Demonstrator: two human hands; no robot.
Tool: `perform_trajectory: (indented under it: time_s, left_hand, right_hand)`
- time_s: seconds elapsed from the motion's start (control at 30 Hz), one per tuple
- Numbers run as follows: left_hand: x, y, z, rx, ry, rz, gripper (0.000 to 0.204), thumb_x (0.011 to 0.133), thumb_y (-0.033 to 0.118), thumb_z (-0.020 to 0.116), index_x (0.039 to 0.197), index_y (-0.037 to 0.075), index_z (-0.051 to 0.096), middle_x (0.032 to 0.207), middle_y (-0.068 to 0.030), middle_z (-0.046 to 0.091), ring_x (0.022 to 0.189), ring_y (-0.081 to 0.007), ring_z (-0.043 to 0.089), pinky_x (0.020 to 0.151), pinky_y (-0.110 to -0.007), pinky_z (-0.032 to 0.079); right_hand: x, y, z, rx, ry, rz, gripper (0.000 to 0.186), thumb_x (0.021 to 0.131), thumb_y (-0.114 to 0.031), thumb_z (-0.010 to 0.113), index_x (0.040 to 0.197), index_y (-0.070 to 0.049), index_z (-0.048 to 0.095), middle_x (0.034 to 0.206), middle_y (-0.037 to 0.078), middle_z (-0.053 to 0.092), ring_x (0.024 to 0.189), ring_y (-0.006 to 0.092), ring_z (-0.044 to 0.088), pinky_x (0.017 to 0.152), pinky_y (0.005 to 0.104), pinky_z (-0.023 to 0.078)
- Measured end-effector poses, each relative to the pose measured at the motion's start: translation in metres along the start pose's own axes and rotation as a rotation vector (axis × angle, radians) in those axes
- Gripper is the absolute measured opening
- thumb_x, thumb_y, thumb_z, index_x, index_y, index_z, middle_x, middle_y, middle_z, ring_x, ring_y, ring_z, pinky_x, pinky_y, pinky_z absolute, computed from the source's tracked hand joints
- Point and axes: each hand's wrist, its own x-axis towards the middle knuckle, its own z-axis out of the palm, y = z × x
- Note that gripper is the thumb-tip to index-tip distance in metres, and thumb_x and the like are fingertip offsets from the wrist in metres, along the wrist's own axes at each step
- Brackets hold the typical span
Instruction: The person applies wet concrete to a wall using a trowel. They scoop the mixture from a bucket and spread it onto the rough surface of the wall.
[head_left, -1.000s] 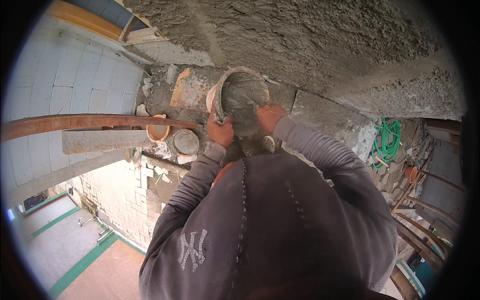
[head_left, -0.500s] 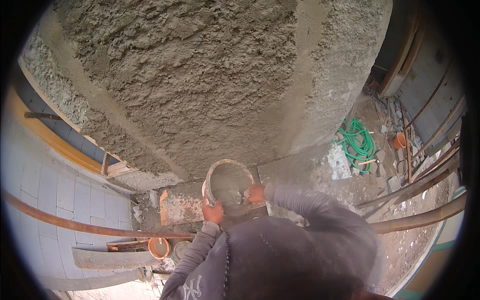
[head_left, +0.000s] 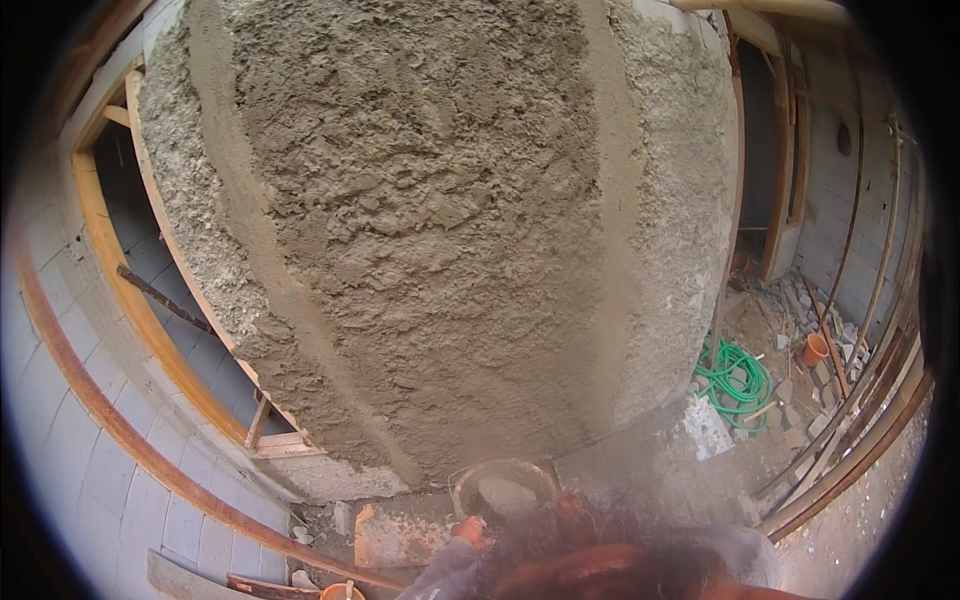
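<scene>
A round mortar-crusted bucket (head_left: 505, 495) with grey mortar inside sits low at the foot of a roughly rendered wall (head_left: 430, 230), which has two smooth vertical bands. My left hand (head_left: 470, 532) is closed on the bucket's left side. My right hand (head_left: 568, 510) is at its right side, largely hidden and blurred behind hair at the lower edge. A stained board (head_left: 390, 532) lies left of the bucket.
Left are a wooden-framed opening (head_left: 120, 260) and a long brown bar (head_left: 120, 430). Right are a doorway (head_left: 760, 150), a coiled green hose (head_left: 735, 385), an orange bucket (head_left: 815, 348), rubble and leaning strips (head_left: 880, 420). Another orange bucket (head_left: 340, 590) shows at lower left.
The view has swung upward, bringing much more wall into frame. The bucket and hands now appear lower, and my right hand has become mostly hidden.
</scene>
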Motion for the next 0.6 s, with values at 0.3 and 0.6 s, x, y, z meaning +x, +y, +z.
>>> perform_trajectory:
  time_s: [0.3, 0.6]
  left_hand:
    - [-0.045, -0.018, -0.083, 0.737, -0.171, 0.245, 0.047, 0.074, 0.027, 0.081, 0.116, 0.010, 0.066, 0.110, -0.0115, 0.068, 0.102, -0.0322, 0.068, 0.087, -0.051, 0.058]
    - [-0.087, -0.077, -0.156, 1.029, 0.013, 0.420, 0.060, 0.061, 0.045, 0.090, 0.107, 0.010, 0.072, 0.109, -0.0143, 0.070, 0.105, -0.0363, 0.068, 0.093, -0.045, 0.056]
  right_hand:
    - [-0.003, -0.082, 0.033, -0.037, 0.014, 0.080, 0.047, 0.096, -0.040, 0.060, 0.118, 0.000, 0.071, 0.106, 0.019, 0.076, 0.100, 0.0325, 0.072, 0.089, 0.0427, 0.054]
    - [0.026, -0.151, 0.072, 0.115, 0.011, 0.181, 0.056, 0.082, -0.044, 0.075, 0.121, -0.004, 0.072, 0.109, 0.026, 0.074, 0.102, 0.0381, 0.071, 0.090, 0.0433, 0.054]
